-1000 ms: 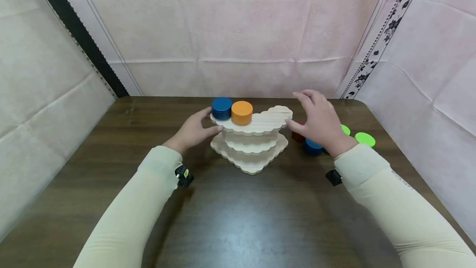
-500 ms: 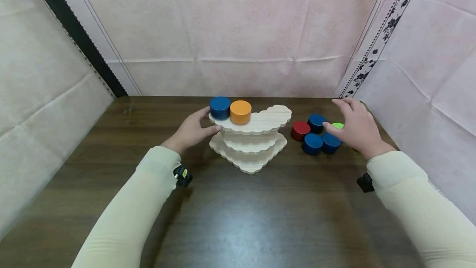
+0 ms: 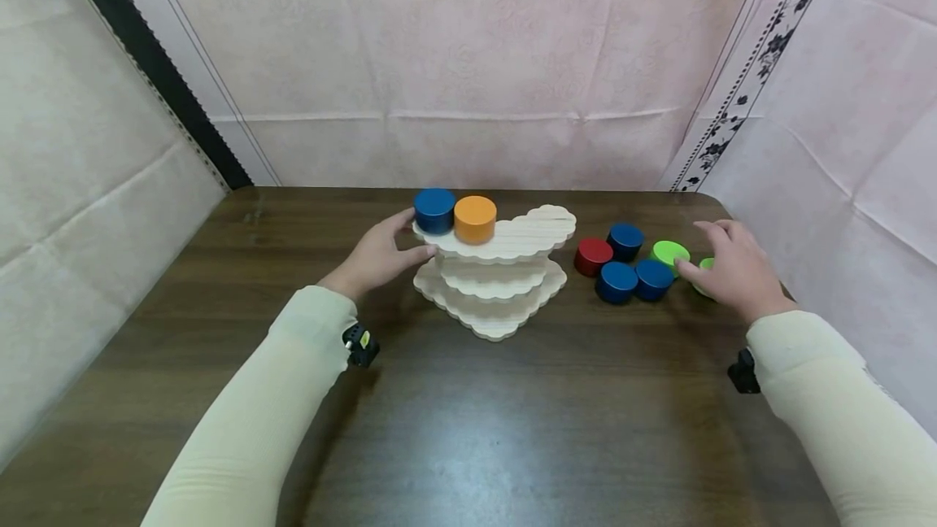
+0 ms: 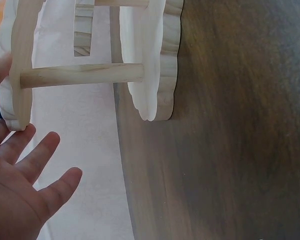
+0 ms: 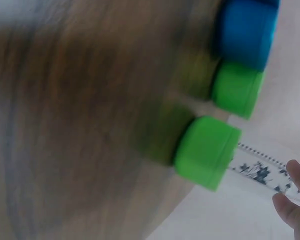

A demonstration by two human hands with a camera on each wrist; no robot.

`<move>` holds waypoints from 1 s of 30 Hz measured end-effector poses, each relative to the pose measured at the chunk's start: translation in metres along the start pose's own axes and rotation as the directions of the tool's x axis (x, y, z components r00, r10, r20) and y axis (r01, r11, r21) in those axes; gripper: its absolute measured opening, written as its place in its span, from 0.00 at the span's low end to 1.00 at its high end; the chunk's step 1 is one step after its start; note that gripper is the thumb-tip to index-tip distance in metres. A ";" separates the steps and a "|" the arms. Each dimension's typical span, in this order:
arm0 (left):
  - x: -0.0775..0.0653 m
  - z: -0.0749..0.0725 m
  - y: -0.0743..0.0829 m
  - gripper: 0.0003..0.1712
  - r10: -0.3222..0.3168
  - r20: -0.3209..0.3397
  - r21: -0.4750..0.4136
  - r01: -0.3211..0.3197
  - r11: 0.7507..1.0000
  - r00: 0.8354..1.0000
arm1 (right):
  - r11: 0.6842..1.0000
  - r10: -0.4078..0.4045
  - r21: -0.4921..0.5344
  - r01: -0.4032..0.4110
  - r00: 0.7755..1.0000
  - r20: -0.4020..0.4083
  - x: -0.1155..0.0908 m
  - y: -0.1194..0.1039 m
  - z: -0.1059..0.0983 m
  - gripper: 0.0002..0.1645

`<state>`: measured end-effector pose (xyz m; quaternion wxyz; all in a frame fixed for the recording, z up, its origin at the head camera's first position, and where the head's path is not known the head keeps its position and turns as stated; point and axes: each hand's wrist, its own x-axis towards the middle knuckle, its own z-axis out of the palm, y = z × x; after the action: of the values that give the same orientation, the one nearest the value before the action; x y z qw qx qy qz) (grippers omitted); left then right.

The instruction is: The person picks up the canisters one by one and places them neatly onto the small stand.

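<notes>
A pale wooden three-tier stand [image 3: 538, 228] with scalloped, cloud-like edges stands on the table. On the left of its top tier sit a blue cylinder [image 3: 434, 211] and an orange cylinder [image 3: 476, 220], side by side. My left hand [image 3: 375, 260] holds the left end of that tier, the thumb at the front and fingers behind; the left wrist view shows its fingertips at the board's edge and two fingers spread free. My right hand [image 3: 741, 273] hovers by the rightmost green cylinder [image 5: 207, 152], fingers apart, nothing held. In the head view it partly covers that cylinder.
Right of the stand cluster a red cylinder [image 3: 593, 256], several blue cylinders [image 3: 616, 283] and another green cylinder [image 3: 669, 253]. Cloth-covered walls [image 3: 468, 88] rise behind the dark wooden table [image 3: 468, 429] and at both sides.
My right hand has moved from the stand's right end rightward over the cylinders to the far green one, uncovering the red and blue ones. My left hand stays at the stand.
</notes>
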<state>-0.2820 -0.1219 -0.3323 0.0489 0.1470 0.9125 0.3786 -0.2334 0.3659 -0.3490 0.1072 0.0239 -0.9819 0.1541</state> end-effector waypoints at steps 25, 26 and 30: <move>0.000 0.000 0.002 0.46 -0.026 0.005 -0.018 0.026 1.000 1.000 | 0.987 0.163 -0.038 -0.158 0.969 0.187 -0.002 0.041 0.008 0.46; 0.000 0.000 0.002 0.46 -0.027 0.005 -0.019 0.027 0.999 1.000 | 0.987 0.163 -0.038 -0.159 0.968 0.190 -0.002 0.041 0.008 0.46; 0.000 0.000 0.002 0.46 -0.033 0.005 -0.027 0.033 0.999 0.999 | 0.988 0.156 -0.034 -0.153 0.968 0.196 -0.003 0.043 0.008 0.45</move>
<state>-0.2816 -0.1205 -0.3313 0.0590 0.1320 0.9095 0.3898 -0.2358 0.4045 -0.3694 -0.0033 -0.0384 -0.9879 0.1499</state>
